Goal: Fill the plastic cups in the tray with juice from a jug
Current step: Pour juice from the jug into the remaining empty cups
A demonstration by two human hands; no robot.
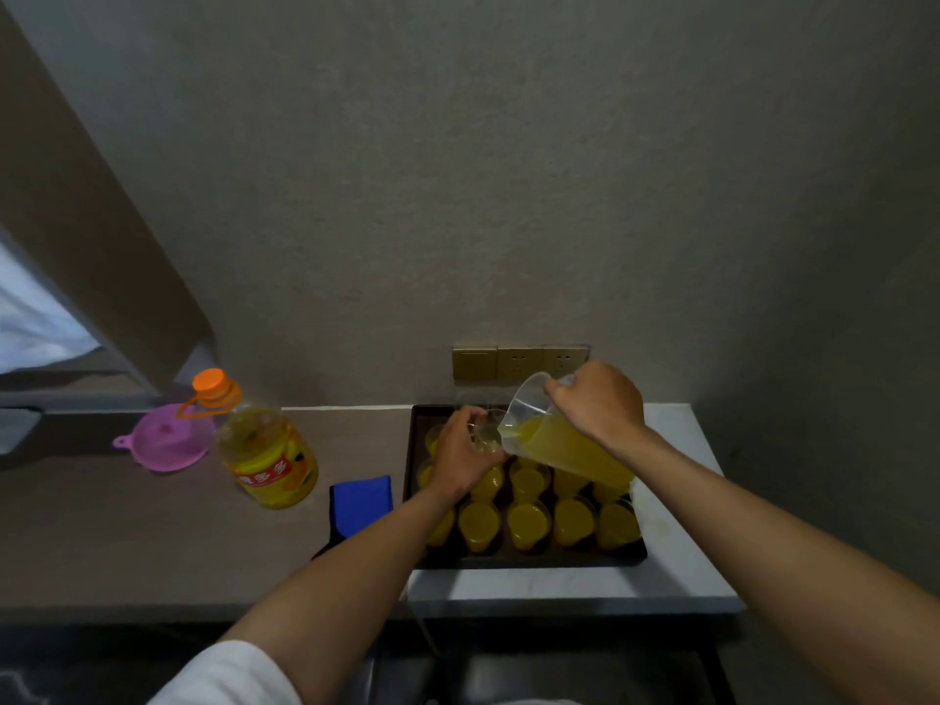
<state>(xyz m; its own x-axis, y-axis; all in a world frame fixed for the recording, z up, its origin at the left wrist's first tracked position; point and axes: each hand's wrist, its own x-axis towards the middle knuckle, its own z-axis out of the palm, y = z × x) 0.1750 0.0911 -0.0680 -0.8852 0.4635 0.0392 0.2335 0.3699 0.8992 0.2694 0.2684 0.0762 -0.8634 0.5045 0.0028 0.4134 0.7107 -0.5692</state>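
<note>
1. Your white sleeve (pixel 229 676) sits at the bottom edge, and both bare forearms reach forward over the counter (pixel 152 552).
2. Your left hand (pixel 465 450) is curled around a clear cup (pixel 487 434), holding it above the far left part of the tray (pixel 529 561).
3. Your right hand (pixel 597 399) grips the handle of the clear jug (pixel 554 435), which is tilted so its lip touches the cup's rim; yellow juice (pixel 569 450) pools toward the spout.
4. Filled cups (pixel 529 524) stand in rows across the near side of the tray.
5. A blue cloth (pixel 362 503) lies just left of the tray.
6. Farther left stand a juice bottle (pixel 267 450) with an orange cap and a pink funnel (pixel 165 439).
</note>
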